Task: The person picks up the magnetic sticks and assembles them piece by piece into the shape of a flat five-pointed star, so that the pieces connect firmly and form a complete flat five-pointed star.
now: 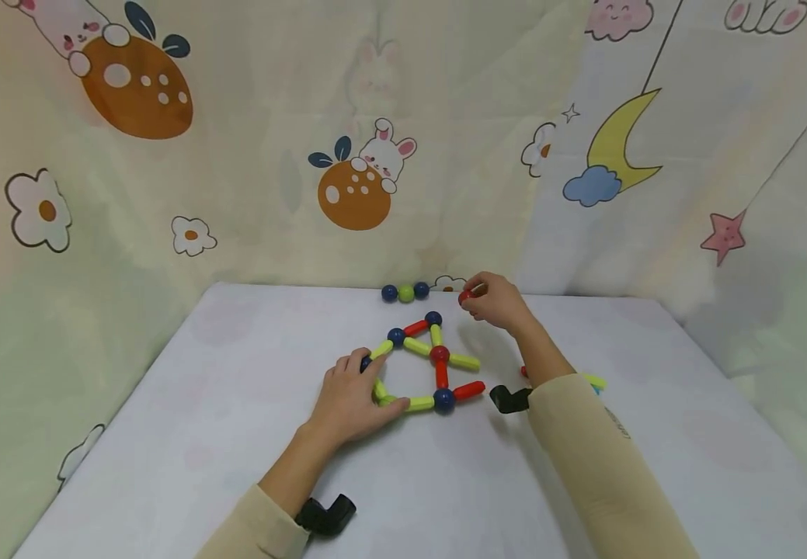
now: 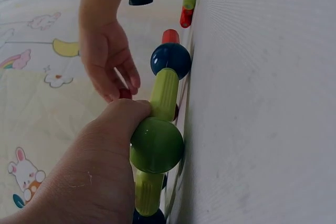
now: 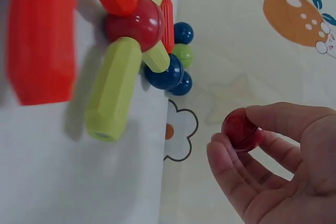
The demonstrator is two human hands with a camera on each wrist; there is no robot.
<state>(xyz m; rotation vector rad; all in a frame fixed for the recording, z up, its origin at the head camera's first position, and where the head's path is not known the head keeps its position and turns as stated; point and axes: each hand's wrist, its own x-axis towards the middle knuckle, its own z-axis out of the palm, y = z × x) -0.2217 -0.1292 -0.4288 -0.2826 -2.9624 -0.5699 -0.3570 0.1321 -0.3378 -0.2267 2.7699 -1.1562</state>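
Observation:
A frame of yellow-green and red sticks (image 1: 441,374) joined by blue, red and green balls lies on the white table (image 1: 235,450). My left hand (image 1: 350,400) grips its left side. The fingers lie by a blue ball, and the thumb presses beside a green ball (image 2: 157,145) and a yellow-green stick (image 2: 165,93). Beyond the frame, near the table's back edge, my right hand (image 1: 497,301) pinches a loose red ball (image 3: 243,129) between thumb and fingers. One yellow-green stick (image 3: 113,90) and one red stick (image 1: 469,390) jut out rightward, each with a free end.
Two blue balls and a green ball (image 1: 406,293) stand in a row at the back edge. More sticks (image 1: 595,381), partly hidden by the right forearm, lie to the right. A printed cloth (image 1: 256,194) hangs behind the table. Black wrist mounts (image 1: 328,515) stick out from both sleeves.

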